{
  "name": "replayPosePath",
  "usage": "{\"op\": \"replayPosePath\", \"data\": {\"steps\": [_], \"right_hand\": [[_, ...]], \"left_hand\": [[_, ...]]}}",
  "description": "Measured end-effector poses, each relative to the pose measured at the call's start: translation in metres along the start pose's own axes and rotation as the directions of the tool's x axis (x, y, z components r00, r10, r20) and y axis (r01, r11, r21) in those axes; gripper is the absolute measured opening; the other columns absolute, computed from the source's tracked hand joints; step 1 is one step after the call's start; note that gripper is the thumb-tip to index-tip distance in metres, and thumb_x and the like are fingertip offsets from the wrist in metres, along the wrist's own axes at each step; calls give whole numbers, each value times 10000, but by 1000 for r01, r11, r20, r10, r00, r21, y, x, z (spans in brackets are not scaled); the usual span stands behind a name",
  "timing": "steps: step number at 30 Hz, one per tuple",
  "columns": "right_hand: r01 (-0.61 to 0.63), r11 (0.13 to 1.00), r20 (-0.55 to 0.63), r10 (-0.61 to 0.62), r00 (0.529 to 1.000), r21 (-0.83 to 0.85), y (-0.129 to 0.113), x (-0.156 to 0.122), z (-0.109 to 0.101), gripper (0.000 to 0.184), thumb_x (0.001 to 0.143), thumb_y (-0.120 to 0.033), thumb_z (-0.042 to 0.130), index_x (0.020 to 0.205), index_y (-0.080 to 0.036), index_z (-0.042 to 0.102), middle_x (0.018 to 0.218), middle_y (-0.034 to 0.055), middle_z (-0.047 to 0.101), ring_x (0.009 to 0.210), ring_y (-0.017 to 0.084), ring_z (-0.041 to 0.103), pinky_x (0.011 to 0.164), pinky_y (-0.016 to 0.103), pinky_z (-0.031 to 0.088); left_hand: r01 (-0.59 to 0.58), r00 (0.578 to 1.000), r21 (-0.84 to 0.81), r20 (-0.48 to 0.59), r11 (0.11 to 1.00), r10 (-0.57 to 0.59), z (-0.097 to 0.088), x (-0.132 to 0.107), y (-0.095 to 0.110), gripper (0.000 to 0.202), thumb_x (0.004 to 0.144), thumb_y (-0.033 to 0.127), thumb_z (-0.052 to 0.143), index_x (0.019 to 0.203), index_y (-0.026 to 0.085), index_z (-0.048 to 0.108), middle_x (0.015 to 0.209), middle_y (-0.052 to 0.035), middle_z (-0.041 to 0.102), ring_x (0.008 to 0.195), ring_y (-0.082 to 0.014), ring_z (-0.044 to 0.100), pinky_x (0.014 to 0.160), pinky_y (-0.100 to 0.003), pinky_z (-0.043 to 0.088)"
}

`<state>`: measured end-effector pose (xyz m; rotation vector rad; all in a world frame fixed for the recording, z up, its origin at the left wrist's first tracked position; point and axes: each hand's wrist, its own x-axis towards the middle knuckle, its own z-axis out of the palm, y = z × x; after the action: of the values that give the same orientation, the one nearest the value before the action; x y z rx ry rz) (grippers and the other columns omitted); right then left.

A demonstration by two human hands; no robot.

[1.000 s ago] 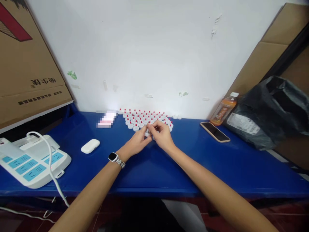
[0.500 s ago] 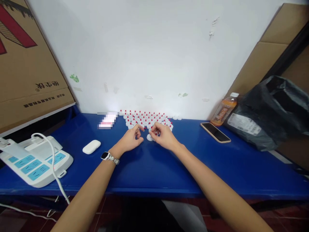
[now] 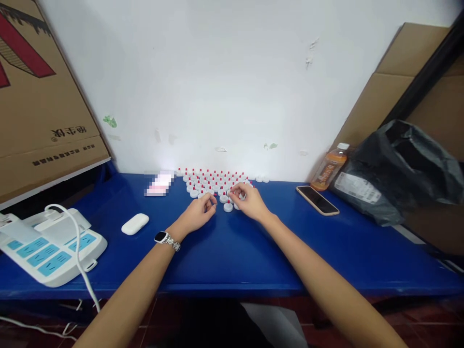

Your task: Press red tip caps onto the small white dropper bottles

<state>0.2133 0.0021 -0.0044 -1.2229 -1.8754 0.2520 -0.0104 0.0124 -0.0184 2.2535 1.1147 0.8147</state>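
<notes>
Many small white round caps (image 3: 194, 194), most topped with a red tip, stand in close rows against the wall. My left hand (image 3: 198, 211) is at the front left of the rows, fingers curled in toward the thumb; a bit of red shows by its fingertips, but what it holds is hidden. To its right, my right hand (image 3: 250, 202) pinches thumb and forefinger together beside a red-tipped cap (image 3: 224, 198). Whatever lies in that pinch is too small to make out. A white cap without a red tip (image 3: 228, 207) lies in front, between the hands.
On the blue table (image 3: 232, 256) are a white oval case (image 3: 135, 224), a power strip (image 3: 54, 256) with a cable, and a phone (image 3: 318, 200). An orange drink bottle (image 3: 329, 166) and a black plastic bag (image 3: 391, 174) stand at right. Cardboard leans on both sides.
My right fingers have moved back and right, off the front white cap, which now shows fully. My left fingers have curled closer to the thumb. The camera view has shifted slightly.
</notes>
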Motion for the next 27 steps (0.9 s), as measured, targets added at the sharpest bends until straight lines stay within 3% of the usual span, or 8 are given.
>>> {"op": "replayPosePath", "data": {"steps": [4, 8, 11, 15, 18, 21, 24, 27], "right_hand": [[-124, 991, -147, 129, 981, 46, 29, 4, -20, 152, 877, -309, 555, 866, -191, 651, 717, -8, 647, 640, 136, 556, 640, 258, 407], [-295, 953, -238, 270, 933, -75, 77, 11, -42, 183, 860, -282, 548, 948, -182, 674, 695, -6, 653, 628, 149, 585, 641, 265, 421], [-417, 889, -239, 371, 897, -187, 107, 26, -51, 266, 861, -285, 556, 1074, -185, 681, 796, 30, 715, 752, 184, 654, 711, 281, 455], [-518, 804, -215, 472, 855, -291, 128, 53, -50, 359, 863, -327, 576, 1175, -170, 660, 967, 104, 745, 956, 241, 680, 785, 309, 484], [-581, 748, -227, 535, 814, -321, 135, 67, -43, 307, 848, -321, 593, 1095, -165, 684, 1045, 149, 730, 979, 273, 682, 791, 344, 496], [-591, 742, -231, 544, 807, -316, 136, 70, -36, 204, 854, -295, 575, 982, -189, 692, 1036, 132, 731, 943, 261, 685, 775, 349, 498], [-537, 802, -262, 477, 839, -262, 123, 66, -33, 178, 866, -296, 556, 967, -205, 670, 953, 85, 735, 889, 225, 673, 752, 322, 488], [-377, 921, -291, 336, 896, -95, 91, 57, -31, 165, 864, -322, 560, 944, -204, 642, 810, 28, 703, 758, 181, 637, 702, 292, 471]], "left_hand": [[-50, 998, -8, -23, 999, 50, 3, 7, 12, 158, 921, 325, 487, 980, 206, 573, 668, 49, 517, 589, -119, 473, 591, -255, 369], [-130, 991, 9, 24, 991, 130, 9, 33, 31, 149, 921, 321, 492, 961, 211, 584, 682, 40, 557, 612, -125, 512, 593, -255, 370], [-174, 985, 44, 3, 984, 174, 16, 60, 44, 134, 907, 309, 506, 919, 208, 594, 693, 31, 586, 620, -130, 525, 596, -261, 368], [-176, 982, 42, -58, 983, 178, 28, 81, 51, 136, 907, 303, 503, 874, 204, 590, 700, 21, 600, 634, -136, 533, 619, -269, 384], [-167, 984, 26, -55, 986, 168, 36, 79, 46, 174, 927, 325, 482, 855, 203, 583, 713, 11, 607, 657, -144, 546, 631, -271, 395], [-163, 986, 58, -8, 985, 164, 39, 72, 38, 173, 928, 326, 491, 853, 206, 590, 743, 1, 618, 682, -151, 553, 644, -275, 406], [-184, 981, 76, -43, 980, 188, 37, 68, 34, 149, 935, 306, 491, 890, 206, 593, 777, -7, 617, 724, -159, 563, 692, -288, 433], [-217, 961, 110, -148, 970, 232, 31, 66, 38, 182, 949, 329, 497, 1038, 196, 585, 955, -47, 626, 815, -175, 580, 772, -316, 467]]}}
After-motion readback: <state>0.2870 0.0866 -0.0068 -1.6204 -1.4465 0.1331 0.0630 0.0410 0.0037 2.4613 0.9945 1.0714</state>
